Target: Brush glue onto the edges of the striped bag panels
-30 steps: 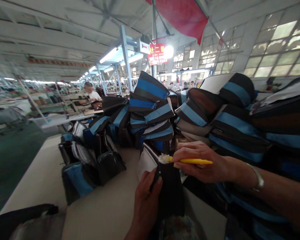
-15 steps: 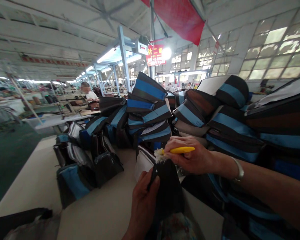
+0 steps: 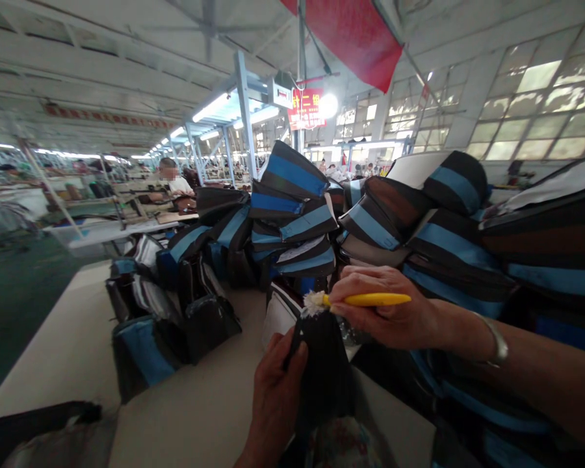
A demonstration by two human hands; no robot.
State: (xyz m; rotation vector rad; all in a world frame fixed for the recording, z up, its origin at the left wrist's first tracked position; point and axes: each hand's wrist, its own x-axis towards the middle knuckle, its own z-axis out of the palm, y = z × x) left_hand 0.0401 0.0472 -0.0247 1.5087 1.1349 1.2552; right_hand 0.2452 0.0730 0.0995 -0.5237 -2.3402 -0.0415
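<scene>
My left hand [image 3: 275, 396] grips a black fabric piece [image 3: 324, 370] and holds it upright over the table. In my right hand [image 3: 380, 309] is a yellow-handled brush [image 3: 365, 299], fingers pinched round the handle. Its pale bristle tip [image 3: 314, 303] touches the top edge of the black piece. A metal bracelet [image 3: 494, 338] sits on my right wrist.
Stacks of black-and-blue striped bags [image 3: 292, 214] are heaped behind and to the right [image 3: 448, 234]. More bags [image 3: 160, 305] lie on the beige table [image 3: 78, 351] at left. A person [image 3: 173, 179] sits at a distant workbench. A red banner [image 3: 355, 29] hangs overhead.
My right hand and the brush have shifted slightly along the top of the black piece, back and forth. My left hand keeps its grip.
</scene>
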